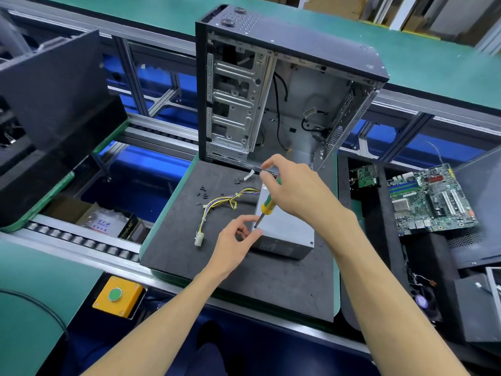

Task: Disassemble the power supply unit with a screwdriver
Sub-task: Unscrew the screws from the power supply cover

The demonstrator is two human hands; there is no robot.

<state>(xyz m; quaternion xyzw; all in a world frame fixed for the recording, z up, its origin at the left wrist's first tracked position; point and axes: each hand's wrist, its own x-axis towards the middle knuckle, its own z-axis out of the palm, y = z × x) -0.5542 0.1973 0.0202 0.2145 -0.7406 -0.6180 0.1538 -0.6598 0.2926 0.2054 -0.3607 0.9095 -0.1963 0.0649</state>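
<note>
A grey metal power supply unit lies on the dark foam mat, its yellow, purple and black cable bundle trailing left to a white plug. My right hand grips a yellow and green screwdriver from above, its tip set on the unit's near left top corner. My left hand pinches that same corner of the unit, thumb and fingers around the edge beside the tip. Several small black screws lie loose on the mat to the left.
An open, emptied computer case stands upright behind the mat. A motherboard and a small green board lie in bins at right. A yellow box with a green button sits at front left, past a roller conveyor.
</note>
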